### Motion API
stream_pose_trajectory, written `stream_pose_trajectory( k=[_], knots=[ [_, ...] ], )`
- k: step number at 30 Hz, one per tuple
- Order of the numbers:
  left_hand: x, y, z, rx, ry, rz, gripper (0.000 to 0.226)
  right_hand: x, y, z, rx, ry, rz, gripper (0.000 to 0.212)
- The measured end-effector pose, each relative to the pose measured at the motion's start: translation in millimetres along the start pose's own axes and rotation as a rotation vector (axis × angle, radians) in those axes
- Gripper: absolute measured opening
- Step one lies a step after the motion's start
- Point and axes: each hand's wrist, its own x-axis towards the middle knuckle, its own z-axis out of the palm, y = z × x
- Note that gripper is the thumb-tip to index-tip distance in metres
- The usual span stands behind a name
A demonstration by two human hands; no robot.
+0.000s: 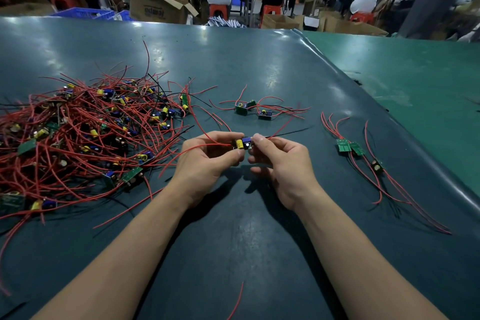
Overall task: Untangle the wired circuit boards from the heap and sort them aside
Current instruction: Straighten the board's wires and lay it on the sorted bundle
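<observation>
At frame centre my left hand (pixel 207 161) and right hand (pixel 280 163) each pinch an end of one board (pixel 242 143). I should draw its red wires free slowly, clear of the heap (pixel 78 135) at left, then lay it with the sorted boards (pixel 350 148) right.

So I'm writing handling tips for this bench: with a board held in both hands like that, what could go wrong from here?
1. Both hands, left and right, pinch the held board while its red wires trail toward the heap; pulling could snag them and drag other boards along.
2. Tugging may strain the wire joints.
3. The sorted boards on the right lie near the mat edge; their wires could get swept off.
</observation>
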Motion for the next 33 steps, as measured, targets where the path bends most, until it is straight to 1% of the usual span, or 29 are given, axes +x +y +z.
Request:
stream_pose_trajectory(
  k=[5, 9, 11, 14, 18, 27, 31, 33],
  knots=[
    [-1, 2, 2, -0.048, 0.030, -0.016, 0.023, 1, -1, -3, -0.026, 0.066, -0.077, 0.019],
    [-2, 4, 3, -0.029, 0.016, -0.010, 0.023, 4, -3, -7, 0.023, 0.163, -0.121, 0.023],
    [-2, 4, 3, -0.024, 0.035, -0.001, 0.023, 5, -3, -7, 0.069, 0.211, -0.142, 0.025],
    [-1, 3, 4, -0.011, 0.036, 0.002, 0.023, 7, -6, -10, 0.108, 0.291, -0.215, 0.025],
    [-1, 4, 3, -0.005, 0.041, 0.014, 0.023, 9, -8, -15, 0.103, 0.326, -0.265, 0.025],
    [0, 3, 2, -0.040, 0.062, 0.026, 0.021, 19, -17, -38, 0.199, 0.459, -0.169, 0.025],
    [1, 0, 1, -0.120, 0.146, 0.026, 0.019, 20, -17, -42, 0.234, 0.467, -0.041, 0.017],
    [2, -1, 1, -0.146, 0.177, 0.036, 0.020, 21, -18, -43, 0.238, 0.486, -0.041, 0.017]
  ],
)
